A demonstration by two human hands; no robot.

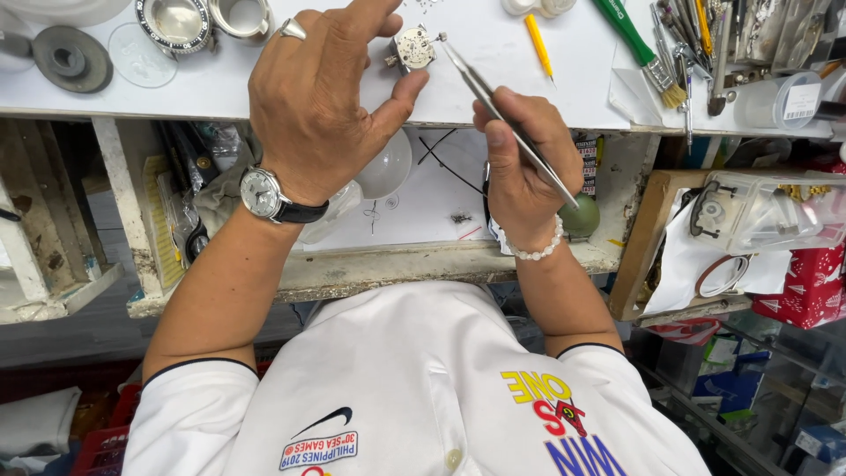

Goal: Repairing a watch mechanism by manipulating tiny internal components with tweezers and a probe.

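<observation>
Your left hand (pixel 313 97) on the white desk (pixel 493 53), its fingers pinching the round watch movement (pixel 413 48), your right hand (pixel 520 163) with fingers pressed around steel tweezers (pixel 502 115), tips just beside the movement, yellow pencil (pixel 538 44) right of them

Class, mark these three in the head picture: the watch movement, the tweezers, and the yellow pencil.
watch movement (pixel 414 48), head view, on its round metal face.
tweezers (pixel 493 104), head view, on the shaft above the right hand (pixel 520 167).
yellow pencil (pixel 538 44), head view, mid-barrel.
</observation>
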